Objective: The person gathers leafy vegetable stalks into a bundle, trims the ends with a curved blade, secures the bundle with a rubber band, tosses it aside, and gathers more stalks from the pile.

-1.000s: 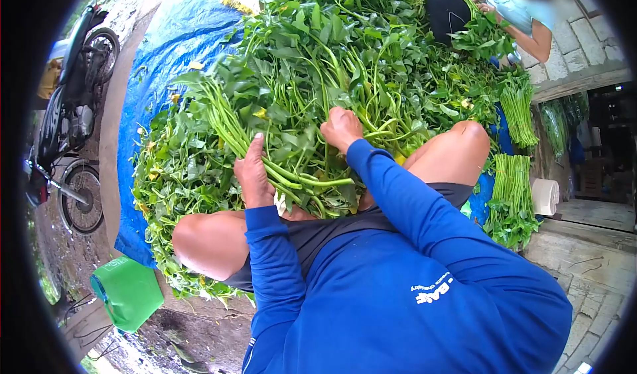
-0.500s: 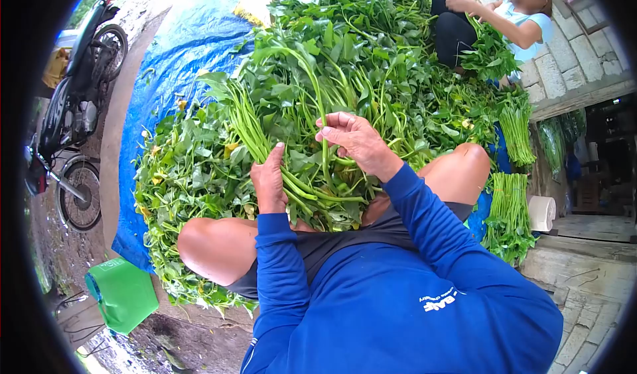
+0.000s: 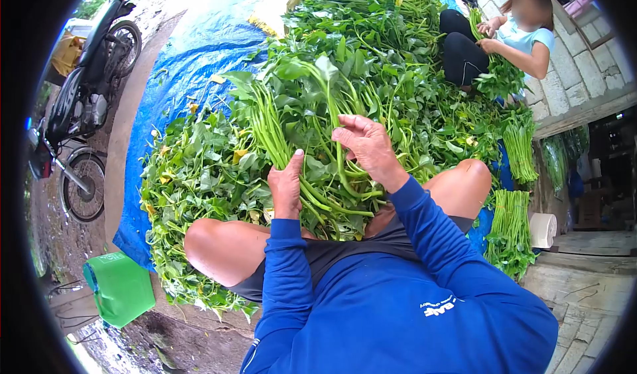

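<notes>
My left hand is closed around a bunch of long green stems, which look like water spinach, with its thumb on top. The leafy ends fan out away from me and the cut ends point back towards my lap. Just to the right, my right hand pinches a single water spinach stem between thumb and fingertips. This stem stands beside the bunch, its leafy top bending over to the left. Under both hands spreads a big heap of loose greens, reaching up to my crossed legs.
A co-worker sits at the upper right, handling greens. Tied bundles lie at the right beside a pale roll. A blue tarp lies beneath the heap. At the left are a motorcycle and a green container.
My view has shifted slightly, moving the heap and my hands right in the picture. Both hands keep their grips. The co-worker's hands have come down and closer together around some stems.
</notes>
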Demonstrator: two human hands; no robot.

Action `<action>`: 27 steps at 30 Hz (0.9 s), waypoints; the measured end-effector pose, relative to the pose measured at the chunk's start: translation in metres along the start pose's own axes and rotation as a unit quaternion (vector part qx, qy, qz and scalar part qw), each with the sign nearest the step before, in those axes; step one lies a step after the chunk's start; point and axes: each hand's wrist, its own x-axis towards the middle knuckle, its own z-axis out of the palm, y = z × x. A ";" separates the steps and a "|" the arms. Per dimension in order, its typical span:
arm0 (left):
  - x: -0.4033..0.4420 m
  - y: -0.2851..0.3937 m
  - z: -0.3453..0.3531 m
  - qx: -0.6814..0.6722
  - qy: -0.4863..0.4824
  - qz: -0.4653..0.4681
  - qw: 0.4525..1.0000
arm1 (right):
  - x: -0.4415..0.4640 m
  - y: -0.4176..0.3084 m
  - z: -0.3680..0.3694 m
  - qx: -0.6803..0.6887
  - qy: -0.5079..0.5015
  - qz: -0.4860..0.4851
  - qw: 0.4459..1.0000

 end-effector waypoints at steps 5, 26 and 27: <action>0.000 -0.004 0.003 0.015 -0.019 0.006 1.000 | 0.012 -0.031 0.004 -0.153 0.055 -0.071 0.984; 0.001 0.025 -0.013 -0.128 -0.149 -0.121 0.973 | 0.013 -0.071 -0.020 -0.324 -0.151 -0.037 0.933; 0.002 0.030 -0.015 -0.148 -0.144 -0.124 0.971 | 0.004 -0.067 -0.031 -0.334 -0.185 -0.039 0.923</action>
